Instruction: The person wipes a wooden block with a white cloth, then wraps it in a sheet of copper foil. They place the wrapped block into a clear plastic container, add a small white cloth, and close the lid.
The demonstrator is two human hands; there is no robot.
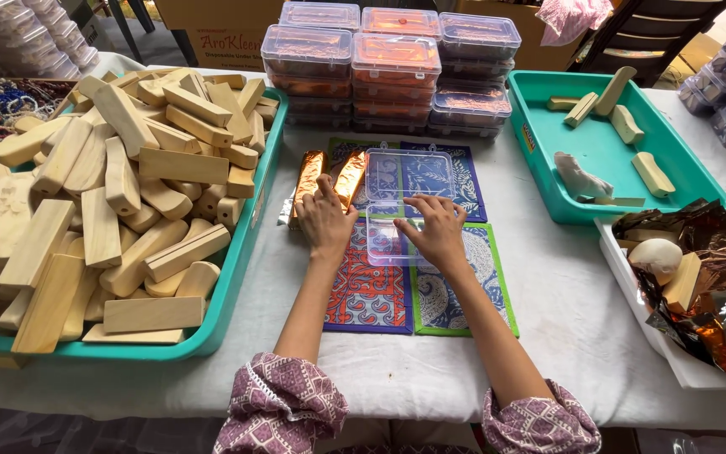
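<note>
An open clear plastic box (pixel 405 181) lies on patterned cloth mats (pixel 455 294) in the middle of the white-covered table, its lid folded back. My right hand (pixel 437 231) rests on the near half of the box, fingers spread on its rim. My left hand (pixel 323 217) lies just left of the box, fingers touching two copper-foil-wrapped pieces (pixel 328 176) that lie side by side on the table. Neither hand has anything lifted.
A large teal tray (pixel 241 277) heaped with wooden blocks fills the left. Stacked clear lidded boxes (pixel 392 71) stand behind. A second teal tray (pixel 691 189) with several blocks is at right, beside a white tray (pixel 632 290) of foil wrappers and blocks.
</note>
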